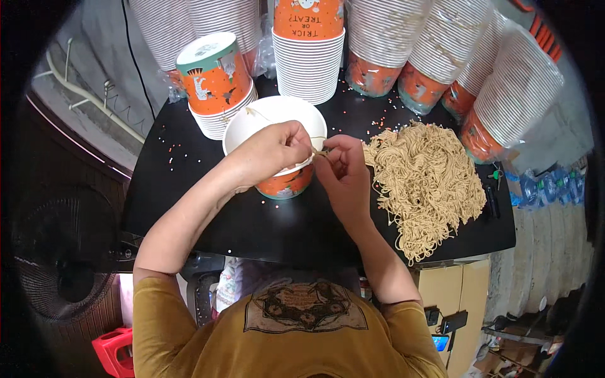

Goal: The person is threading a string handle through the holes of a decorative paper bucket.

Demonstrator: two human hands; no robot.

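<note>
In the middle of the table stands a paper bucket (285, 185), its mouth up, white inside and orange with printed figures outside. My left hand (270, 151) reaches over its near rim, thumb and forefinger pinched together. Against the right side of the rim, my right hand (345, 175) is also pinched, its fingertips almost meeting the left ones. A tan cord (324, 153) runs between the fingertips at the rim. More of this cord shows at the bucket's far left edge. Just right of my right hand lies a large tangled heap of tan cords (432, 183).
Behind stand an upside-down orange bucket stack (217, 85), a tall white stack (309, 66) and several plastic-wrapped stacks (513, 94). Small beads (170, 160) lie scattered over the black table (201, 230). Keys (496, 176) sit at the right edge; a fan (66, 271) stands left.
</note>
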